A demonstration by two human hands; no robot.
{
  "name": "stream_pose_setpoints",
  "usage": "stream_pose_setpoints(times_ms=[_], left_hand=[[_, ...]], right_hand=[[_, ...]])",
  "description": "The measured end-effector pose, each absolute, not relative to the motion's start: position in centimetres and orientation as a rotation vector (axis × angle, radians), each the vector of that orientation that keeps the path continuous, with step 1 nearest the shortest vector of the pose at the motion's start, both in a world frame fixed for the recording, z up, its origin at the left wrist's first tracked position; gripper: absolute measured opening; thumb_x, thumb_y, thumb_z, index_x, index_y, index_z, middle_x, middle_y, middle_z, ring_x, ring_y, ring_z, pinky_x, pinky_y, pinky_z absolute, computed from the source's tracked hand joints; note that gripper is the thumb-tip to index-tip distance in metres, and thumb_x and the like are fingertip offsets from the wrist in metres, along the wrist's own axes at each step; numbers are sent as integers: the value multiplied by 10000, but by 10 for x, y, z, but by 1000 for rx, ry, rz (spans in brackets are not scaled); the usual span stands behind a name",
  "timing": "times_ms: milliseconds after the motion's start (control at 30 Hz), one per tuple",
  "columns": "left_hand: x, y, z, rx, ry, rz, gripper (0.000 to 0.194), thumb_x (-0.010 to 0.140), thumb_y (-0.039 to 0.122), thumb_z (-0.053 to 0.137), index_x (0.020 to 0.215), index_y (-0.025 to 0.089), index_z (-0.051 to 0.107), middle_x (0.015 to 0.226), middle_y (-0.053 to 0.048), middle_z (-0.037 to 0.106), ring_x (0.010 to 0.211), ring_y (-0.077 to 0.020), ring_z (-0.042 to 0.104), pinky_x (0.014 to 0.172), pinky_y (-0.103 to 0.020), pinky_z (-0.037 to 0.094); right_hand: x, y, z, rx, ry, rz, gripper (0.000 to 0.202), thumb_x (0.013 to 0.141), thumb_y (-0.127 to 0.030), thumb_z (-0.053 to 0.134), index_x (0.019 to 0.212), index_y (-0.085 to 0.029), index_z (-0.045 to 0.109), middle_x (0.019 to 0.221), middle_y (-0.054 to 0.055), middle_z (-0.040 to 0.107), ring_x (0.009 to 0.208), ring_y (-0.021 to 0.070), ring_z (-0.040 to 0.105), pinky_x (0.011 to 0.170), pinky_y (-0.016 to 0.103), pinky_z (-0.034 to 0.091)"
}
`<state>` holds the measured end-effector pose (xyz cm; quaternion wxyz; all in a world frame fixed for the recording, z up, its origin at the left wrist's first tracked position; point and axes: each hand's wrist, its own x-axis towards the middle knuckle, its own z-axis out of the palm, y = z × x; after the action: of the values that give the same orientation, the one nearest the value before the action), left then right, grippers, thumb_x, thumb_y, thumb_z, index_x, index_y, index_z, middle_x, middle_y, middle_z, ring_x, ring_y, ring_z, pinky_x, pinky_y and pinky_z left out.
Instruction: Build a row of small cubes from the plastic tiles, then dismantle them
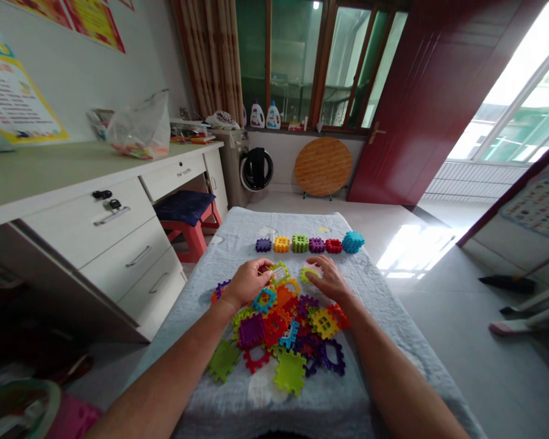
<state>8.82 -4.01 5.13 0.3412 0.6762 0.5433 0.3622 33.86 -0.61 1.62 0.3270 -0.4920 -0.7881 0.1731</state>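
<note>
My left hand [251, 282] is closed, its fingertips pinching a lime-green plastic interlocking tile [280, 274] with notched edges. Across from it, my right hand [330, 279] curls its thumb and fingers around the edge of a yellow-green notched tile [305, 275]. Below both hands lies a loose pile of such tiles, among them a purple tile [251, 330], a yellow window tile [324, 323], a blue tile [289, 333] and a lime tile [290, 372]. Beyond the hands stand small cube-like groups in a row, including a green one [300, 243] and a blue one [352, 242].
The tiles rest on a table with a pale blue cloth [174, 366]. A white desk [100, 219] with drawers and a red stool [187, 225] stand to the left. Ahead are a washing machine [238, 164], a round wooden board [323, 166] and a dark red door [421, 103].
</note>
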Motion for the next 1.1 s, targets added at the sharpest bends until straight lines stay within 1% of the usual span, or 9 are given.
stream_pose_setpoints(times_ms=[100, 167, 267, 367, 533, 633, 767, 900, 1100], left_hand=[[102, -38, 51, 1867, 1384, 913, 252, 785, 287, 546, 962, 154, 666, 706, -25, 683, 629, -157, 615, 619, -264, 471], [110, -39, 51, 1940, 1340, 891, 241, 794, 265, 541, 962, 159, 678, 715, -27, 688, 647, -155, 609, 626, -254, 462], [118, -40, 52, 1999, 1293, 863, 255, 814, 244, 521, 1000, 162, 675, 736, -31, 690, 674, -153, 611, 641, -248, 462], [119, -39, 54, 2010, 1274, 875, 276, 809, 222, 520, 1045, 165, 651, 812, -38, 698, 724, -150, 624, 673, -246, 480], [96, -36, 61, 2014, 1389, 1030, 308, 798, 232, 529, 1087, 169, 615, 1026, -72, 681, 819, -152, 641, 747, -271, 518], [65, -33, 58, 2058, 1562, 1080, 292, 792, 255, 530, 1059, 178, 620, 1021, -64, 682, 879, -179, 643, 819, -313, 517], [22, -29, 39, 2109, 1791, 1076, 275, 760, 296, 531, 979, 172, 641, 1021, -80, 678, 951, -226, 631, 899, -359, 493], [-1, -29, 16, 2027, 1912, 1094, 277, 746, 331, 510, 937, 180, 642, 980, -77, 686, 922, -229, 640, 901, -358, 497], [-5, -29, -1, 1956, 1905, 1085, 276, 744, 350, 506, 930, 195, 640, 976, -63, 698, 901, -215, 653, 891, -336, 507]], right_hand=[[326, -14, 29, -1184, -2037, 564, 320, 820, -371, 588, 1113, -242, 579, 1067, 40, 639, 983, 193, 553, 888, 352, 430], [316, -17, 32, -1145, -2026, 632, 383, 790, -361, 626, 1149, -245, 560, 991, 25, 658, 904, 179, 572, 824, 325, 446], [306, -18, 29, -1113, -1974, 730, 248, 774, -301, 614, 1006, -214, 610, 767, -9, 630, 683, 134, 541, 667, 266, 433], [306, -14, 24, -1093, -1880, 808, 145, 777, -288, 580, 880, -192, 612, 671, -29, 568, 588, 104, 470, 573, 232, 384], [332, 3, 14, -1138, -1671, 762, 320, 765, -303, 584, 1059, -192, 524, 572, -97, 393, 513, 91, 368, 508, 216, 313], [347, 13, 7, -1197, -1627, 716, 255, 752, -317, 593, 967, -194, 532, 577, -90, 396, 524, 96, 381, 507, 220, 313], [352, 17, 4, -1254, -1719, 717, 208, 771, -342, 570, 899, -184, 618, 651, -35, 526, 564, 114, 450, 539, 240, 360], [345, 18, 5, -1229, -1877, 613, 200, 808, -291, 545, 890, -180, 689, 840, 42, 638, 742, 155, 564, 703, 280, 435], [338, 22, 2, -1333, -2007, 431, 243, 817, -244, 572, 1032, -181, 665, 913, 53, 657, 828, 182, 574, 811, 326, 422]])
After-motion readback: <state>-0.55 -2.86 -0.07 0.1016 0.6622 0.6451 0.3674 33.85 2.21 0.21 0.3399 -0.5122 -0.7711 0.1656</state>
